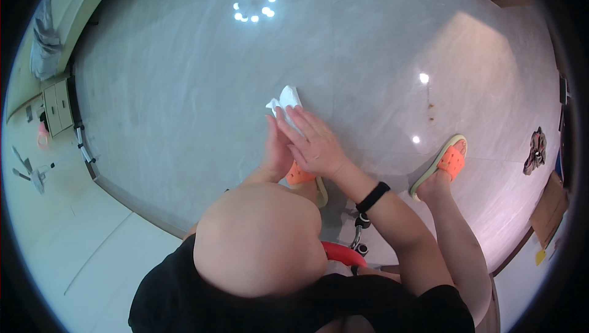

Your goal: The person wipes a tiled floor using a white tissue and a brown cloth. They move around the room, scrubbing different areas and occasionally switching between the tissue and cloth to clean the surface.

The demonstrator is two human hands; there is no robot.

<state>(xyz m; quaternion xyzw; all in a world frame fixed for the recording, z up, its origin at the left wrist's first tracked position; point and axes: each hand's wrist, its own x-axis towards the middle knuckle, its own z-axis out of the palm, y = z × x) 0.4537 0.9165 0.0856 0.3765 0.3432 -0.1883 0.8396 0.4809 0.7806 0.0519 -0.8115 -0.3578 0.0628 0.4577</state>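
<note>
A crumpled white tissue (289, 97) sticks out beyond my fingertips, pressed between my two hands. From the left, my left hand (276, 149) is against the tissue with its thumb side up, and part of it is hidden. My right hand (315, 144) lies over it with fingers stretched out flat, covering the tissue's lower part. Both hands are in front of my raised knee (260, 236), above an orange slide sandal (300, 174) on one foot. A black band (372, 197) is around my right wrist.
The grey tiled floor (184, 80) bears lamp reflections. My other foot wears an orange sandal (452, 163) to the right. Below me shows a red seat edge (343, 254) with caster wheels (362, 221). At far right are dark footwear (536, 151) and cardboard (550, 209); a fan (36, 174) is at left.
</note>
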